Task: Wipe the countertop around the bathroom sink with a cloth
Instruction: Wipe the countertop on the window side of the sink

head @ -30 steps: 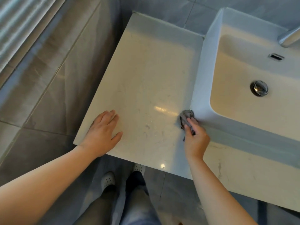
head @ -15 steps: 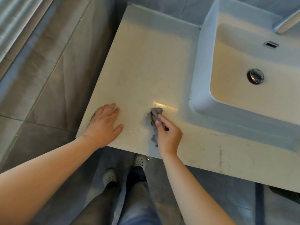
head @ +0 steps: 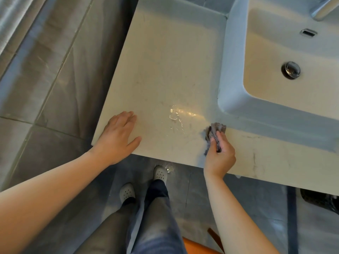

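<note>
Item: grey cloth [head: 215, 132], bunched, in use on the desk [head: 165, 61] beside the sink [head: 232, 70].

The right hand [head: 220, 156] gripped the cloth, fingers curled round the wad, pressing it to the desk just beside the sink's near-left corner. The left hand [head: 119, 136] lay flat on the desk's front-left edge, fingers straight, holding nothing. A wet sheen [head: 178, 116] showed between the two hands. The cloth was judged light, soft, limp and probably damp, neither slippery nor fragile. It was best held wadded in the palm with the loose tail tucked in.
</note>
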